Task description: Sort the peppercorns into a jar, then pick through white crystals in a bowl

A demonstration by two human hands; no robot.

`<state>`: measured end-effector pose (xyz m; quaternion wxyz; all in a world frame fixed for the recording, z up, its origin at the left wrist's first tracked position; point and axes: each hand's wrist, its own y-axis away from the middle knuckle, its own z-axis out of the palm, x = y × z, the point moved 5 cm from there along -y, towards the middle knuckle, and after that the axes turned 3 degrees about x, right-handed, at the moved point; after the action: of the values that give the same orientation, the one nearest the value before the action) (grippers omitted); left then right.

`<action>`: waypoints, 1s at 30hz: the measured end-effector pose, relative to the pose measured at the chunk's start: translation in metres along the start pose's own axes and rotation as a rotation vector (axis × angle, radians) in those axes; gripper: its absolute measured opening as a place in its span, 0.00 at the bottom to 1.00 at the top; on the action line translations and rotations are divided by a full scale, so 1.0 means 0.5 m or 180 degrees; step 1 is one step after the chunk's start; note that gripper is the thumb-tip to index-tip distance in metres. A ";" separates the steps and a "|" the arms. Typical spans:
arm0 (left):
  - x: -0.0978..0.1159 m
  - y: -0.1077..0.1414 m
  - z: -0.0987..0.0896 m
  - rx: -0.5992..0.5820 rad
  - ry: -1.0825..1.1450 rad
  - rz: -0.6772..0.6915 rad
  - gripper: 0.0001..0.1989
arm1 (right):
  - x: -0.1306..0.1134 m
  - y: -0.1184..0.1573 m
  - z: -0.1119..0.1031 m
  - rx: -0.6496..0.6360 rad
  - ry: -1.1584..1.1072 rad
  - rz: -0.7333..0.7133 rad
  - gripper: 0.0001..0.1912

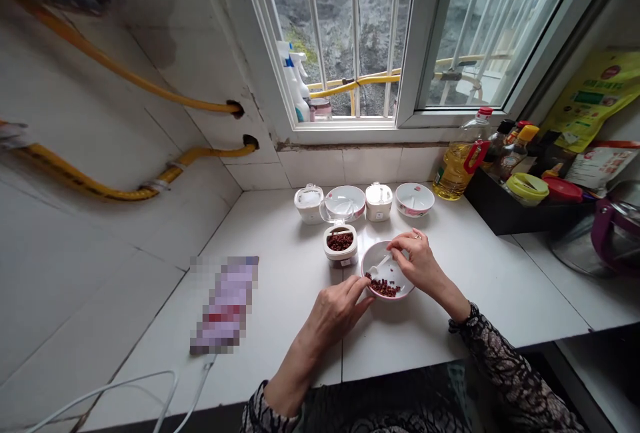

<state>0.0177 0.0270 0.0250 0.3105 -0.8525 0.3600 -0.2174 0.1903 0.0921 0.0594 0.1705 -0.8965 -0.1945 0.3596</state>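
Observation:
A white bowl [367,256] with a pink rim stands on the counter in front of me. Dark red-brown dried grains [384,288], like Sichuan peppercorns, lie in its near side. My right hand [413,260] pinches a small white spoon [381,264] over the bowl, its tip down by the grains. At the bowl's left rim, my left hand [343,303] grips the edge, fingertips on the rim beside the grains and thumb lower down. Just behind stands a seasoning jar [341,254] full of the same grains, its clear lid raised.
Behind are two lidded white seasoning jars [309,203] [379,201] and two bowls [345,201] [415,200]. An oil bottle [455,166] and a black box [493,203] of condiments stand right, near a glass pot [580,246]. A blurred phone-like object [225,306] with a white cable lies left.

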 end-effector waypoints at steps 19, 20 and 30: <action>-0.002 0.001 0.001 -0.0129 0.0190 -0.0037 0.09 | 0.038 0.017 -0.019 0.0579 -0.0468 0.0211 0.08; -0.002 0.000 0.001 -0.0137 0.0179 -0.0033 0.09 | 0.039 0.018 -0.020 0.0588 -0.0512 0.0253 0.08; 0.001 -0.002 0.001 -0.0097 0.0122 -0.0009 0.10 | 0.066 0.017 -0.009 0.0449 -0.1295 0.0883 0.09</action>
<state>0.0186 0.0274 0.0253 0.2901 -0.8533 0.3680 -0.2285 0.2174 0.0997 0.0397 0.1391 -0.8097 -0.0744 0.5652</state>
